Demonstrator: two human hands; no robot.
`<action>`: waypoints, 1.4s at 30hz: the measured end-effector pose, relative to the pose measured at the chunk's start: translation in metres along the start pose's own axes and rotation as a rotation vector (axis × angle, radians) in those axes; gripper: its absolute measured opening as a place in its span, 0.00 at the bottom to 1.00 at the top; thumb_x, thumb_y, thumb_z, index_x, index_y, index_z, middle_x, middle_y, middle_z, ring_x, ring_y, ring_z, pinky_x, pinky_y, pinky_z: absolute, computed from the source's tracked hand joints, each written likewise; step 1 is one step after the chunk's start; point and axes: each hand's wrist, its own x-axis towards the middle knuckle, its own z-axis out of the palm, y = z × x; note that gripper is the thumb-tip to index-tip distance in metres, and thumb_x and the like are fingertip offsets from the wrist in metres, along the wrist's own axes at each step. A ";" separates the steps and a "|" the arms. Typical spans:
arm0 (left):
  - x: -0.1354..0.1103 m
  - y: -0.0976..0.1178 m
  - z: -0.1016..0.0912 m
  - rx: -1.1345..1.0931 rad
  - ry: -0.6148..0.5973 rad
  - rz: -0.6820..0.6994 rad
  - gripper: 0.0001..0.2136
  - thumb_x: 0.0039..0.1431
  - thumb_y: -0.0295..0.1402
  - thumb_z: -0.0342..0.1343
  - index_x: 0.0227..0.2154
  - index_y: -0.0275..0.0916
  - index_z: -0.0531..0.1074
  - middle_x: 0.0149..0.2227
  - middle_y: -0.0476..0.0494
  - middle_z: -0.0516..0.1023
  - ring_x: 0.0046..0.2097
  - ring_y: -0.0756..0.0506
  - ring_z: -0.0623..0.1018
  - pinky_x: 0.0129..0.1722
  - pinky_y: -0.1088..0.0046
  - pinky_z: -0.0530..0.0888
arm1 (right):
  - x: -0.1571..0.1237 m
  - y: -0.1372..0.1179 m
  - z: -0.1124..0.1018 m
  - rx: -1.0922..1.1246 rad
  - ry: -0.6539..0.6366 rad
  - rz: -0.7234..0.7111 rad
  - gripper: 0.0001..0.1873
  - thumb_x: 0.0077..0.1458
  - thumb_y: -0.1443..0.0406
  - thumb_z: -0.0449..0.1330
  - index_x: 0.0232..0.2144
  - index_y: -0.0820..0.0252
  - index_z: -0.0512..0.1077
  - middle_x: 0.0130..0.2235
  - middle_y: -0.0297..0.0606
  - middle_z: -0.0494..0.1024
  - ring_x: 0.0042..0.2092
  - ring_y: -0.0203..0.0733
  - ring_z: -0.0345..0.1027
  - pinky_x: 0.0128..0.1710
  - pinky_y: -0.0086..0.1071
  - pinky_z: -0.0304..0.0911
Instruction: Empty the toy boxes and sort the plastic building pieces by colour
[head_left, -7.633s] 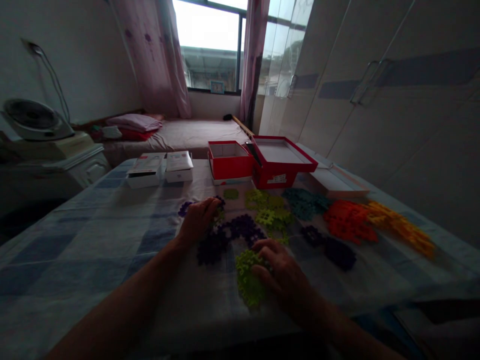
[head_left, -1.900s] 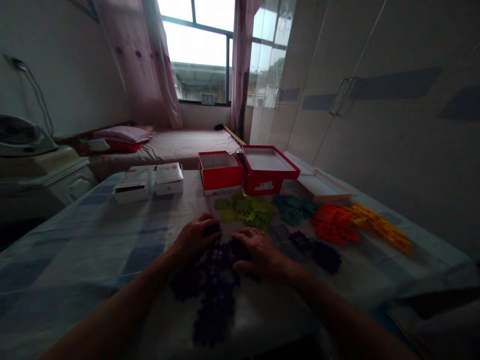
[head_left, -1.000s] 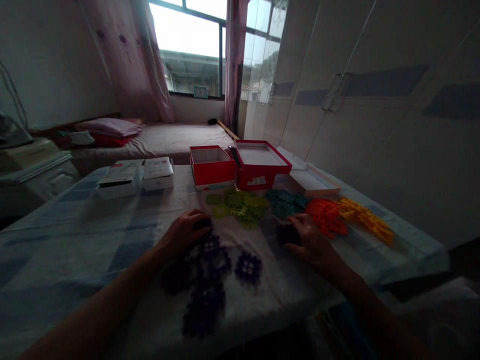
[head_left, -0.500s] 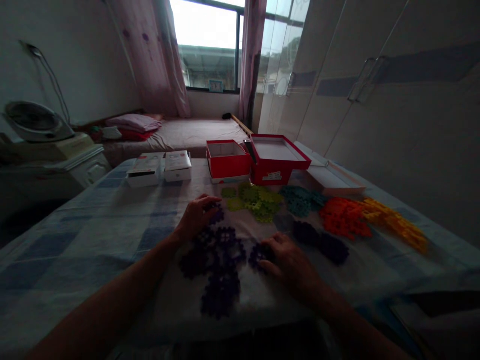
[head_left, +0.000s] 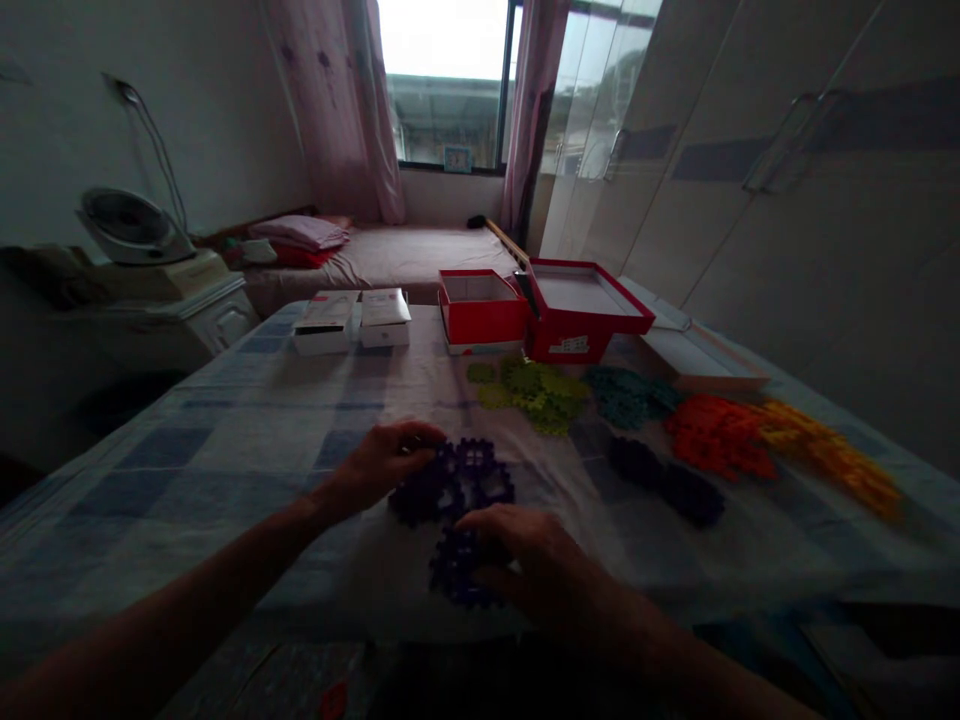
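Dark purple gear-shaped plastic pieces (head_left: pixel 474 458) lie in a cluster on the cloth between my hands. My left hand (head_left: pixel 397 455) is at the cluster's upper left edge, thumb and fingers closed on a purple piece there. Lower down, my right hand (head_left: pixel 525 560) curls over the near purple gear-shaped pieces (head_left: pixel 454 570), its thumb and fingers pinching their right side. The fingers partly cover these pieces, and the dim light hides where one ends and another begins. A separate dark purple pile (head_left: pixel 667 482) lies to the right of my right hand.
Yellow-green pieces (head_left: pixel 544 393), teal pieces (head_left: pixel 630 395), orange-red pieces (head_left: pixel 720 437) and yellow pieces (head_left: pixel 832 455) lie in piles. Behind them stand red boxes (head_left: pixel 484 320), with white boxes (head_left: pixel 386 320) farther left. A checked cloth (head_left: pixel 247 480) covers the table.
Both hands have moved their purple pieces in against the cluster; the right hand went left and down, the left hand slightly down. The view has shifted, so the scene sits farther right.
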 end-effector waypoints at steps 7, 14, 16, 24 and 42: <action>-0.022 -0.016 0.002 0.263 0.051 0.165 0.20 0.52 0.42 0.55 0.48 0.40 0.69 0.52 0.39 0.69 0.50 0.42 0.72 0.50 0.61 0.70 | 0.018 0.008 0.002 -0.245 0.197 0.009 0.12 0.49 0.70 0.60 0.39 0.57 0.69 0.42 0.38 0.72 0.46 0.41 0.63 0.48 0.37 0.57; -0.038 -0.024 0.012 0.524 -0.067 0.127 0.43 0.39 0.43 0.65 0.59 0.39 0.56 0.62 0.31 0.54 0.62 0.32 0.57 0.58 0.50 0.60 | 0.028 0.022 -0.004 -0.407 0.110 0.214 0.47 0.38 0.50 0.66 0.58 0.61 0.56 0.61 0.53 0.54 0.62 0.59 0.44 0.57 0.52 0.43; -0.038 -0.023 0.015 0.544 -0.066 0.118 0.41 0.40 0.42 0.64 0.59 0.39 0.56 0.62 0.32 0.56 0.61 0.34 0.58 0.58 0.52 0.60 | 0.031 0.020 -0.005 -0.386 0.081 0.194 0.47 0.38 0.52 0.67 0.58 0.62 0.57 0.57 0.53 0.61 0.59 0.56 0.51 0.56 0.48 0.47; -0.046 -0.030 0.020 0.678 -0.024 0.208 0.44 0.36 0.46 0.66 0.58 0.41 0.57 0.62 0.33 0.55 0.61 0.32 0.58 0.56 0.51 0.62 | 0.030 0.016 -0.002 -0.168 0.201 0.142 0.38 0.37 0.62 0.68 0.52 0.61 0.62 0.50 0.44 0.63 0.52 0.46 0.57 0.52 0.37 0.56; -0.039 -0.052 0.025 0.779 0.126 0.306 0.29 0.48 0.49 0.56 0.53 0.43 0.66 0.56 0.38 0.67 0.56 0.35 0.67 0.51 0.56 0.70 | 0.022 0.037 -0.033 -0.168 0.545 0.077 0.20 0.41 0.79 0.50 0.37 0.59 0.64 0.38 0.38 0.68 0.42 0.38 0.63 0.43 0.33 0.61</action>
